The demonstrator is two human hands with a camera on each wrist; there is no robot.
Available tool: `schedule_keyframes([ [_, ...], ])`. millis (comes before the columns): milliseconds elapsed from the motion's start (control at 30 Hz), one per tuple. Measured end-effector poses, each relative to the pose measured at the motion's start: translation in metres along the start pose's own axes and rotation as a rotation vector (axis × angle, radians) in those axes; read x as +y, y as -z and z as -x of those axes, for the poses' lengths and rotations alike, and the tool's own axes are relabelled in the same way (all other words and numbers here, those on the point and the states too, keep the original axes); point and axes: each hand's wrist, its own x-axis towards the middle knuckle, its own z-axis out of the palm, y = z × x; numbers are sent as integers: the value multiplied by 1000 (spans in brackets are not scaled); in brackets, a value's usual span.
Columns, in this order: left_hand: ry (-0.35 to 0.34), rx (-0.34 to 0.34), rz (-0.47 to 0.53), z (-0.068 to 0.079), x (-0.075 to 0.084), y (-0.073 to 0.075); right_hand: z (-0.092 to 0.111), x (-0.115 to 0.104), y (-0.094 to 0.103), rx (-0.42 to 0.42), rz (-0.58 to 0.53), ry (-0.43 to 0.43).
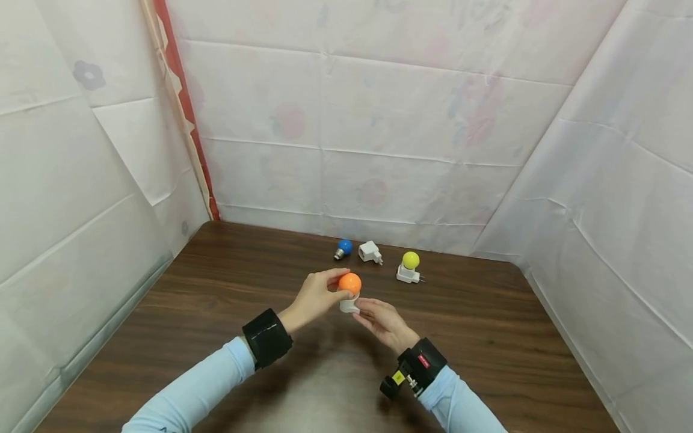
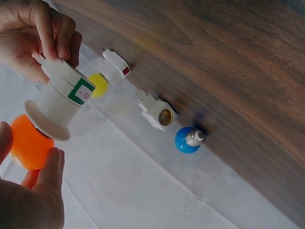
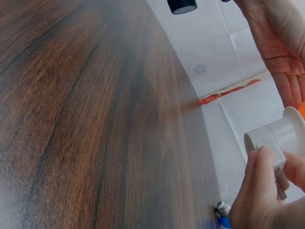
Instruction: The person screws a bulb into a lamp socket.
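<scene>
My left hand (image 1: 318,294) pinches an orange light bulb (image 1: 349,282) between thumb and fingers. Below the bulb is a white plug-in lamp socket (image 1: 348,304), its plug end gripped by my right hand (image 1: 384,323). In the left wrist view the bulb (image 2: 29,143) sits in the flared mouth of the socket (image 2: 57,105), which has a green-framed rocker switch (image 2: 81,92) on its side. Fingers of the right hand (image 3: 262,186) curl round the socket's plug end in the right wrist view, where the orange bulb shows only at the edge.
Behind the hands, a blue bulb (image 1: 344,247) lies beside a white socket (image 1: 370,252) with a bare mouth. To their right stands a yellow bulb (image 1: 411,260) in another white socket (image 1: 407,275). White sheeting (image 1: 346,108) encloses the brown wooden table (image 1: 206,300) at the back and sides.
</scene>
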Motion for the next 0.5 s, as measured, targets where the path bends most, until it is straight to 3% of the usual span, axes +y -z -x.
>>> schedule_keyframes([
  [200, -32, -45, 10, -1, -2, 5, 1, 2, 1, -13, 29, 20],
  [500, -64, -272, 132, -10, -6, 19, 2, 1, 3, -3, 76, -1],
])
